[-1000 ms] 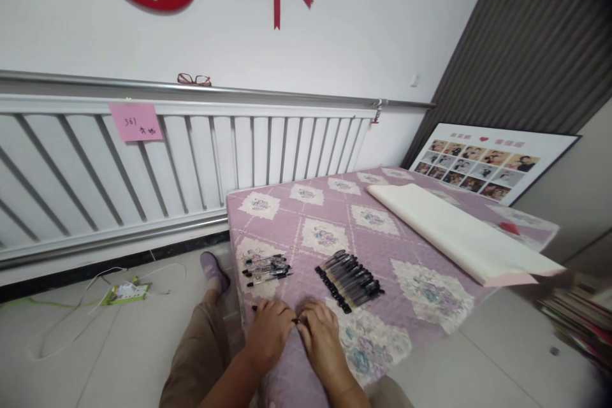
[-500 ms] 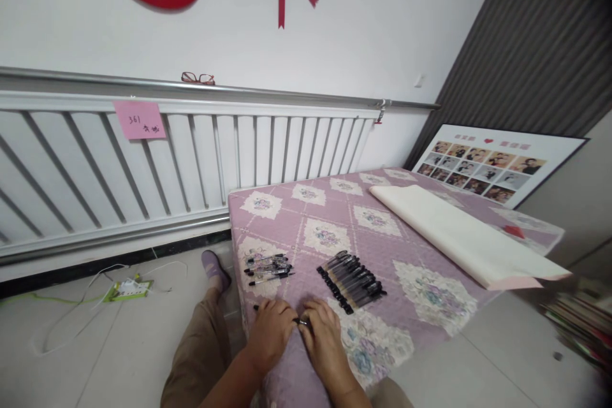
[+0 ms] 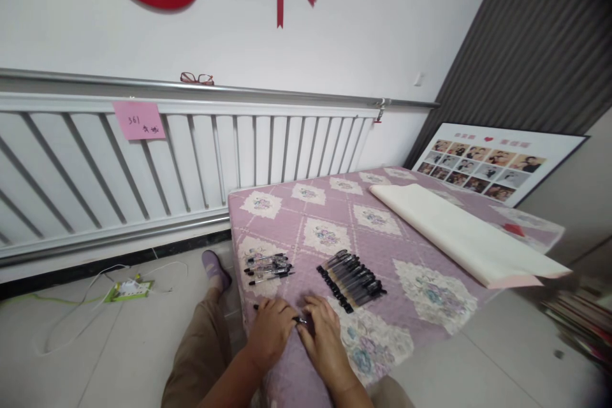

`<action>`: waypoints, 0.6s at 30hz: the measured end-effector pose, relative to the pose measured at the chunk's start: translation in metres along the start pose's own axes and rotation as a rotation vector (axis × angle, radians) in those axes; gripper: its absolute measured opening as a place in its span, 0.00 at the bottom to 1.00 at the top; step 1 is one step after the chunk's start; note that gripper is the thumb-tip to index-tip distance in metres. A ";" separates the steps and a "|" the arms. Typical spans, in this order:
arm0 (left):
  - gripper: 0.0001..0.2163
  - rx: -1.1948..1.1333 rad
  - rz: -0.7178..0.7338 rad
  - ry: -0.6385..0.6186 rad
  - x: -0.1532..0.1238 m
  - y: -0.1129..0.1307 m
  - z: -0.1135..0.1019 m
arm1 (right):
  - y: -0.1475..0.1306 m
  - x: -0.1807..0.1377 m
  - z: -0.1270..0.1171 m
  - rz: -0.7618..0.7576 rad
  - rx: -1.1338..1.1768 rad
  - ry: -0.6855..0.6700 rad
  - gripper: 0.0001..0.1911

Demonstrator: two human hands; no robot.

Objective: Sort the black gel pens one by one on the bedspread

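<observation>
A black pen point(image 3: 300, 320) lies crosswise in my left hand point(image 3: 272, 331), whose fingers are wrapped round its barrel. Its dark end pokes out at the left, and its clear tip points right. My right hand point(image 3: 326, 338) is at that tip, with the thumb and forefinger about it; the exact contact is too small to make out. Beyond my left hand lies a small group of clear and black pens point(image 3: 268, 269). A larger row of dark capped pens point(image 3: 351, 280) lies side by side beyond my right hand. Both groups rest on the purple flowered cover point(image 3: 306, 236).
A cream folded sheet point(image 3: 440, 229) lies on the right of the cover, near a photo board point(image 3: 497, 159). A white radiator point(image 3: 248, 146) runs along the wall, with eyeglasses point(image 3: 197, 78) on its pipe. A green power strip point(image 3: 129, 290) with cables sits on the floor.
The fingers of my right hand have loosened and shifted slightly at the pen's tip. My left hand keeps its hold, and both pen groups lie as before.
</observation>
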State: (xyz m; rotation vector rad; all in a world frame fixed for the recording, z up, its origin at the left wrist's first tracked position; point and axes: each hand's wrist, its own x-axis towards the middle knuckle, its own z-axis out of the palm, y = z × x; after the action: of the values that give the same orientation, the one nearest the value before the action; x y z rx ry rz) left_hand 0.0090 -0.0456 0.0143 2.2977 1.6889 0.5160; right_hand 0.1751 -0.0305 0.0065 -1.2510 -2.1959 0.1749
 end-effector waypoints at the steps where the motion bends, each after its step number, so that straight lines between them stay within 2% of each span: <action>1: 0.11 -0.002 -0.001 0.000 0.000 0.000 0.000 | 0.000 0.000 0.000 0.003 -0.004 0.006 0.12; 4: 0.11 -0.007 0.003 -0.004 0.000 0.000 0.000 | 0.000 0.002 -0.001 0.018 -0.017 0.007 0.05; 10: 0.11 -0.024 0.001 0.001 0.000 0.000 -0.001 | 0.002 0.000 0.000 -0.004 0.011 0.035 0.06; 14: 0.12 -0.037 0.000 0.012 0.000 -0.001 0.000 | 0.004 -0.001 0.002 0.011 0.011 0.062 0.11; 18: 0.11 -0.030 -0.004 0.025 -0.001 -0.001 0.002 | 0.003 0.001 0.001 0.039 0.000 0.032 0.06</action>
State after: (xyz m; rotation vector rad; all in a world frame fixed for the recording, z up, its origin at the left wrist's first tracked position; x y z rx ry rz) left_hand 0.0088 -0.0459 0.0125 2.2755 1.6856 0.5673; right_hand 0.1760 -0.0280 0.0049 -1.2887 -2.1456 0.1691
